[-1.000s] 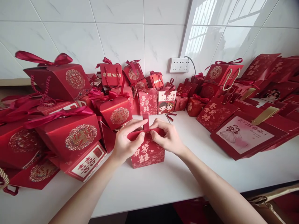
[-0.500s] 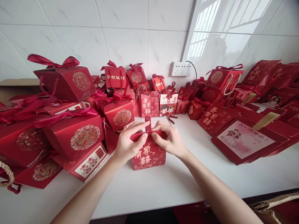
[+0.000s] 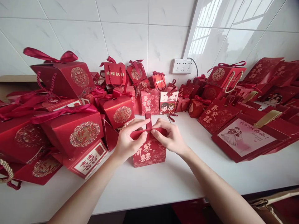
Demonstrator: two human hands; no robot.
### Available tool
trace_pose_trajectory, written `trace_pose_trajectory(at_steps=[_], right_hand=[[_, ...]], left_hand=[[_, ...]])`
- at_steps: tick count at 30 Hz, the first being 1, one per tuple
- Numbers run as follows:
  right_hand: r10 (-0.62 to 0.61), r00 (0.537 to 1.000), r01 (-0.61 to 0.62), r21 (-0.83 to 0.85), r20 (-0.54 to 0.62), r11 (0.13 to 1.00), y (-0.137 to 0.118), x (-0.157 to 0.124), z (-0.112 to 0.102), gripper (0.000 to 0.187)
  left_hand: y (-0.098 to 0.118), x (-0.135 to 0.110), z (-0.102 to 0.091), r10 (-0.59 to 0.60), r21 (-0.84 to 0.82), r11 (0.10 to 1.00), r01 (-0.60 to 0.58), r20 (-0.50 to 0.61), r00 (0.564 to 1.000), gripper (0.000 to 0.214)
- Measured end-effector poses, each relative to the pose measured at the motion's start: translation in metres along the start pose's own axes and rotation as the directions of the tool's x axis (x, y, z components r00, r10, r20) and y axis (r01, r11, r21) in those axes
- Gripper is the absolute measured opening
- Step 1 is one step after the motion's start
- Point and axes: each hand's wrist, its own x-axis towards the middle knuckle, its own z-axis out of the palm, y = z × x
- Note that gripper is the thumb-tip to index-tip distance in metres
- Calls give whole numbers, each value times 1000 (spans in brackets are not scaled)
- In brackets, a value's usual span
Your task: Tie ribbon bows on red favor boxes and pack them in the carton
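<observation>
A small red gift box (image 3: 150, 152) with pale Chinese characters and a floral print stands upright on the white table in front of me. From its top rises a dark red ribbon loop (image 3: 148, 122). My left hand (image 3: 129, 140) grips the top edge at the left of the ribbon, thumb on the front and fingers behind. On the other side, my right hand (image 3: 169, 137) pinches the same edge, its thumb close to the left one. The fingers partly cover the box's upper corners and some lettering.
Stacked red boxes with bows (image 3: 85, 133) crowd the left. A red bag with a couple's drawing (image 3: 243, 137) lies at the right, near more boxes. Behind stand a cartoon-couple box (image 3: 168, 104) and a wall socket (image 3: 181, 66). The white table's (image 3: 149, 193) front edge runs below my forearms.
The view has tipped down slightly, so most things sit a little differently in the picture. Both hands keep their hold on the box top, with only tiny finger shifts.
</observation>
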Motion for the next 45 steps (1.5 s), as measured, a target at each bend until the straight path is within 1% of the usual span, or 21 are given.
trace_pose_trajectory(at_steps=[4,6,8,10,12,13,15,18,20,22,24,27,30,32,35,37,39,40,42,43,45], right_hand=[[17,1000,-17,13,14,1000,0,1,0,13],[23,1000,-22,14,-19,1000,3,1,0,13],[63,992,-60,32,-107,998,9,2,-2,14],[141,955,-114,115,-261,987,17,4,-6,15],[236,880,-123,283,-411,951,25,6,-12,17],[286,843,-108,377,-455,920,28,7,-14,18],[377,801,-82,539,-466,839,33,9,-19,21],[471,777,-63,692,-418,719,36,10,-21,23],[498,762,-20,753,-415,658,36,11,-22,23],[489,764,25,776,-421,630,37,13,-22,23],[457,786,48,779,-415,625,39,14,-22,19],[410,840,36,791,-356,611,41,15,-17,24],[383,883,-16,800,-270,599,42,12,-9,22],[407,882,-56,805,-238,591,41,10,-5,17],[447,860,-88,792,-245,604,41,8,-3,15],[446,863,-116,767,-236,632,42,8,-2,15],[443,864,-152,717,-238,681,42,7,-1,15],[440,858,-156,680,-266,716,42,7,0,17],[428,831,-137,617,-354,775,40,6,3,21],[433,816,-130,607,-384,784,38,6,5,24],[494,798,-172,653,-347,737,35,7,7,29]], left_hand=[[0,0,-1,-61,-52,997,62,21,998,32],[-1,-1,-2,-94,-152,983,99,43,995,45],[-5,-2,-1,-133,-296,943,151,80,988,63],[-12,-3,2,-166,-388,900,198,116,979,75],[-21,-6,7,-199,-380,894,235,131,971,82],[-25,-7,9,-220,-353,901,253,130,967,85],[-32,-10,12,-271,-289,910,297,127,954,90],[-33,-10,13,-334,-224,908,353,120,935,92],[-29,-9,11,-329,-239,905,351,129,936,85],[-23,-8,10,-285,-281,908,312,134,949,71],[-19,-7,10,-211,-278,934,224,76,974,62],[-20,-9,11,-97,-204,975,82,-63,993,67],[-25,-10,10,-22,-199,980,-3,-120,993,70],[-26,-11,9,5,-195,980,-32,-135,991,71],[-23,-10,8,18,-200,979,-45,-136,991,73],[-20,-8,7,-45,-236,972,12,-134,990,74],[-18,-5,6,-206,-337,929,153,-125,971,70],[-17,-2,6,-305,-410,882,232,-121,945,66],[-19,3,5,-484,-571,739,357,-81,872,55],[-20,5,6,-549,-637,657,404,-37,835,52],[-22,7,7,-623,-709,508,489,90,777,53]])
